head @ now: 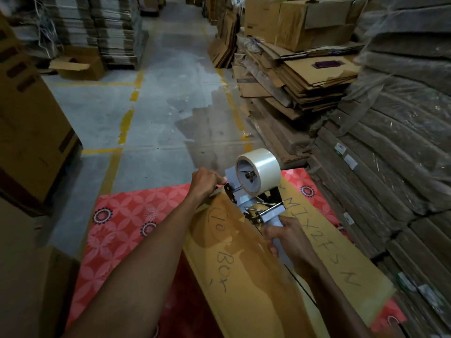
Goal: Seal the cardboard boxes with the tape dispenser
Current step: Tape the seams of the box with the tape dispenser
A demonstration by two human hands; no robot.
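Cardboard box (244, 276) marked "10 BOX"; right hand (288, 240) grips tape dispenser (256, 181), left hand (205, 181) pinches its front.

Brown cardboard box (244, 284): near end cut off by the bottom edge; centre seam partly covered by the right forearm.
Grey metal tape dispenser (253, 191): handle mostly wrapped inside the right grip (286, 240), which is motion-blurred; front end partly behind the left grip (205, 182).
Clear tape strip: cannot tell whether any lies on the box.
Marker writing: the right-hand line starts behind the dispenser.
Red flower-patterned counter (117, 228): largely under the box, cut off below.
White labels on wrapped stacks (349, 161): too small to read.
Far cardboard stacks (117, 28): blurred.
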